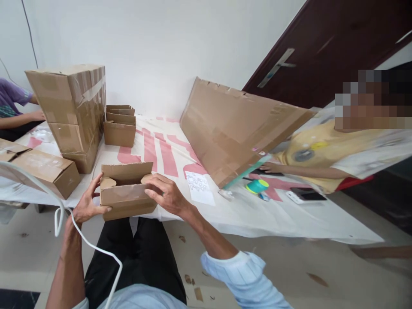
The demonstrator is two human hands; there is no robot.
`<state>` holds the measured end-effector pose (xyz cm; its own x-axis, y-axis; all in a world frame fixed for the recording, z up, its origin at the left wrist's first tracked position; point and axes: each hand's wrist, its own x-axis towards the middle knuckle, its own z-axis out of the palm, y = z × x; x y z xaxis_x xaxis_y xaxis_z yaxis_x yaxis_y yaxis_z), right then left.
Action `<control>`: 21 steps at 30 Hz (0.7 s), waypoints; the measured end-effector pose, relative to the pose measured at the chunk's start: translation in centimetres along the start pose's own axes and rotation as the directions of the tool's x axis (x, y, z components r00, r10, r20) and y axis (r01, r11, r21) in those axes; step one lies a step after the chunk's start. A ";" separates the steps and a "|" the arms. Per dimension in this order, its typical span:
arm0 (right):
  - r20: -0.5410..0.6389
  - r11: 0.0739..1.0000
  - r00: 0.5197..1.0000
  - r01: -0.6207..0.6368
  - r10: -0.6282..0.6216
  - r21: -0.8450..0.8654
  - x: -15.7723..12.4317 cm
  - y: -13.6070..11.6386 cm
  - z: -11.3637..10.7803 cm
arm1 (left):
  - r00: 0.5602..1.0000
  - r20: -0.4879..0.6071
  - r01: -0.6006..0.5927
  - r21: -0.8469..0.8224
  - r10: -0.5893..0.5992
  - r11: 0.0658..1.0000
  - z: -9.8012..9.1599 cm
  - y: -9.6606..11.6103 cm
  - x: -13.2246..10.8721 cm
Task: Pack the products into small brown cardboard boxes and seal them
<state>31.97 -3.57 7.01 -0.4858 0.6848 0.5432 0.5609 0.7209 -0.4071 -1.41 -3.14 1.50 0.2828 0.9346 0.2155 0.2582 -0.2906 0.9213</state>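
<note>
Brown corrugated cardboard forms the open-topped carton [125, 208], held at the near edge of the tabletop [225, 221], above the person's dark trousers [128, 244]. The left hand [92, 204] is spread part-way around the carton's left end, thumb along the front and fingers higher up. The right hand [164, 195], narrower, grips the other end near the top, fingers bent over the flap edge. The carton is oblong, with upright long flaps and small rounded end flaps. A thin white cloth with red print covers the tabletop, slightly wrinkled. Behind stand narrow open boxes [119, 135] beside a tall, tape-streaked cardboard stack [86, 103]; a broad, flat-faced cardboard piece [238, 124] leans at right, near a printed paper sheet [201, 189].
</note>
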 end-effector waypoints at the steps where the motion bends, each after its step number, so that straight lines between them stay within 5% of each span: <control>1: -0.030 0.999 0.999 0.026 -0.027 -0.019 -0.6 -0.8 0.1 | 1.000 -0.008 0.007 -0.003 -0.007 1.000 0.0 0.0 0.0; 7: -0.066 0.968 0.982 0.163 -0.178 -0.190 -5.8 -2.5 2.1 | 1.000 -0.002 -0.015 0.018 0.015 1.000 0.3 0.0 0.1; 11: -0.083 0.986 0.989 0.116 -0.126 -0.122 -5.4 -2.0 2.6 | 0.999 0.013 -0.034 0.027 0.033 0.999 0.4 0.3 -0.2; 16: 0.198 0.993 0.973 0.121 -0.115 -0.017 -0.4 -1.5 1.0 | 0.999 0.011 -0.044 0.040 0.044 0.998 0.2 0.4 -0.6; 21: 0.444 0.948 0.895 0.163 -0.026 -0.273 2.3 -1.4 -0.9 | 0.998 -0.011 -0.060 0.046 0.061 0.997 0.3 0.1 -0.8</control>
<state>30.68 -3.08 9.47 -0.7477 0.6417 0.1708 0.6353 0.7661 -0.0972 -1.34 -3.94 1.29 0.2881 0.9174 0.2745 0.2833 -0.3555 0.8907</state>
